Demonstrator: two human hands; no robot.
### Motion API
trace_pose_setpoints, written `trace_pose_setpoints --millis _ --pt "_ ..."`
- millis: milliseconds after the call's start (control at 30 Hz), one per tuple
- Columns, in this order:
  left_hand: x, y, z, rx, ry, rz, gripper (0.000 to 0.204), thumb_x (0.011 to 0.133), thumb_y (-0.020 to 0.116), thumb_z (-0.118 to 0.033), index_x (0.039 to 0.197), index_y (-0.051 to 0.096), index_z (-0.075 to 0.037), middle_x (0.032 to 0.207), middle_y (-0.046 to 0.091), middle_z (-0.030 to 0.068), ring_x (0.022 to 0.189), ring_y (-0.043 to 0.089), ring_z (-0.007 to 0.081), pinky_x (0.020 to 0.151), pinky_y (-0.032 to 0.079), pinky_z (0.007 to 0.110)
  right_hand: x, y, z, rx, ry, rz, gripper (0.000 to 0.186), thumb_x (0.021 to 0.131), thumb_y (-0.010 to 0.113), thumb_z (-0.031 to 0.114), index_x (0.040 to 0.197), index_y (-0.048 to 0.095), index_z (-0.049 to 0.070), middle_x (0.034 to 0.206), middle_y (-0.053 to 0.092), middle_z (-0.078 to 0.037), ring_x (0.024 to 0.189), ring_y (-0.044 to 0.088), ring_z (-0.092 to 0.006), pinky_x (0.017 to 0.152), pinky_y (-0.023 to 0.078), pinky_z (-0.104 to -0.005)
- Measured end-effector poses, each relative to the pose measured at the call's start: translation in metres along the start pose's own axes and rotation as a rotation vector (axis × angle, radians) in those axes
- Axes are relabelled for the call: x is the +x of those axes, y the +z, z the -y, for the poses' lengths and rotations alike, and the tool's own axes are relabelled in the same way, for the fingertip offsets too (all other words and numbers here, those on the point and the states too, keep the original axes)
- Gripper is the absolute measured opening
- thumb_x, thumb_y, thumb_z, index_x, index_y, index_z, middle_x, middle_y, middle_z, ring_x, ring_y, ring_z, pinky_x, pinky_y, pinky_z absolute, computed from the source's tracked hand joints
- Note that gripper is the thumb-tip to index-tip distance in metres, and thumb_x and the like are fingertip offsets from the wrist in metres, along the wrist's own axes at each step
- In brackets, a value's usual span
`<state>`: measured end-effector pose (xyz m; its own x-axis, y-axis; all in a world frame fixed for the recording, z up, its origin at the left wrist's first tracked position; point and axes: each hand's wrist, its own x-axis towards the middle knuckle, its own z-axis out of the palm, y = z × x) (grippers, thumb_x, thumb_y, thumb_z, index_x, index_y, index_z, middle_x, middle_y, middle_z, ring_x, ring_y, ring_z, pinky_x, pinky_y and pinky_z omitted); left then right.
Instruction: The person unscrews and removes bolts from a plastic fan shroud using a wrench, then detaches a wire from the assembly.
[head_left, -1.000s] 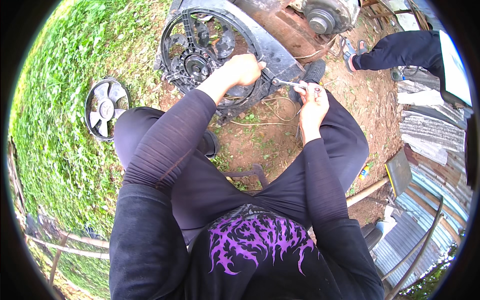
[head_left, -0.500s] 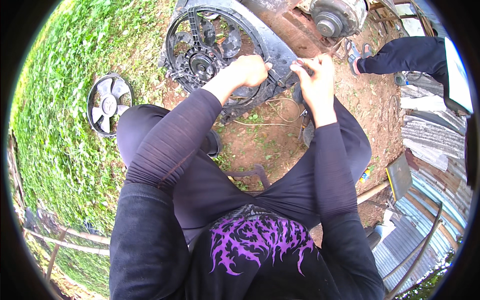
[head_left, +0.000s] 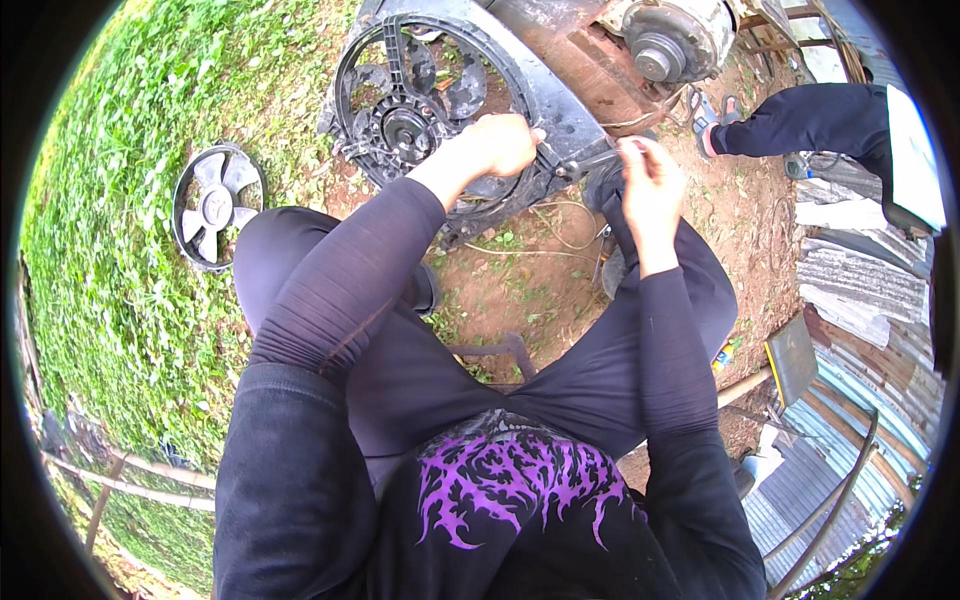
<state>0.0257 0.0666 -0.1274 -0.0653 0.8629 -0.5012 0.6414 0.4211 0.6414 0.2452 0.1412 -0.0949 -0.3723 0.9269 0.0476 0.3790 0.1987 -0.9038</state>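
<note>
Currently, right hand (head_left: 652, 188) pinches wrench (head_left: 598, 160) at right corner of radiator fan assembly (head_left: 408, 130); left hand (head_left: 500, 146) by its rim, grip unclear. Assembly straight ahead, small fan (head_left: 215, 206) apart leftward; wrenching looks unfinished.

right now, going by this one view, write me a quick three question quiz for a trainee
1. Where does the grey-bladed round fan with a black rim lie?
a) on corrugated metal sheets
b) on green grass
c) on the person's lap
2. True or false: the right hand holds the slim silver metal wrench.
3. What large object does the left hand overlap in view?

Key: 1. b; 2. true; 3. the round, spoked black plastic fan frame.
</note>
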Motion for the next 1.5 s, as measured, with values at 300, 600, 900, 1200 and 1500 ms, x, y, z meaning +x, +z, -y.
trace_pose_setpoints --millis 300,600,900,1200,1500 --pt "-0.002 -0.002 -0.001 0.006 0.004 -0.012 0.061 0.107 0.042 -0.043 0.115 0.064 0.013 0.12 0.063 0.0352 0.121 0.059 0.0462 0.103 0.046 0.051 -0.05 -0.006 -0.036 0.413 0.263 -0.186 0.015 0.098 0.063 -0.003 0.111 0.062 -0.008 0.098 0.069 -0.013 0.083 0.073 -0.0206 0.074 0.061 -0.0279" --pt "0.0 -0.002 0.0 -0.005 -0.02 -0.001 0.062 0.107 0.042 -0.044 0.115 0.063 0.013 0.121 0.063 0.0356 0.122 0.058 0.0466 0.104 0.045 0.05 -0.068 0.004 -0.082 0.575 0.279 -0.279 0.014 0.1 0.06 0.0 0.113 0.058 -0.005 0.103 0.069 -0.015 0.092 0.073 -0.0238 0.079 0.061 -0.0306" --pt "-0.001 0.0 0.0 -0.002 -0.021 -0.013 0.061 0.106 0.042 -0.044 0.114 0.064 0.012 0.122 0.063 0.0352 0.122 0.058 0.0466 0.104 0.045 0.05 -0.038 0.004 -0.047 0.304 0.146 -0.132 0.017 0.1 0.059 0.0 0.116 0.06 -0.005 0.104 0.069 -0.015 0.088 0.074 -0.0224 0.076 0.06 -0.0295" --pt "0.003 0.0 0.002 0.024 0.015 0.024 0.06 0.107 0.042 -0.043 0.113 0.064 0.012 0.118 0.064 0.0341 0.119 0.06 0.0459 0.103 0.046 0.05 0.027 0.048 0.028 -0.445 -0.288 0.381 0.014 0.093 0.063 0.003 0.104 0.07 0.0 0.086 0.072 -0.015 0.074 0.073 -0.017 0.067 0.056 -0.03" --pt "-0.001 0.0 0.003 -0.003 0.014 -0.011 0.061 0.107 0.042 -0.044 0.115 0.064 0.013 0.118 0.064 0.0352 0.119 0.059 0.0465 0.103 0.046 0.05 -0.033 0.001 0.0 0.314 0.184 -0.093 0.012 0.1 0.057 0.0 0.112 0.059 -0.003 0.101 0.07 -0.015 0.082 0.073 -0.0207 0.07 0.059 -0.0287"
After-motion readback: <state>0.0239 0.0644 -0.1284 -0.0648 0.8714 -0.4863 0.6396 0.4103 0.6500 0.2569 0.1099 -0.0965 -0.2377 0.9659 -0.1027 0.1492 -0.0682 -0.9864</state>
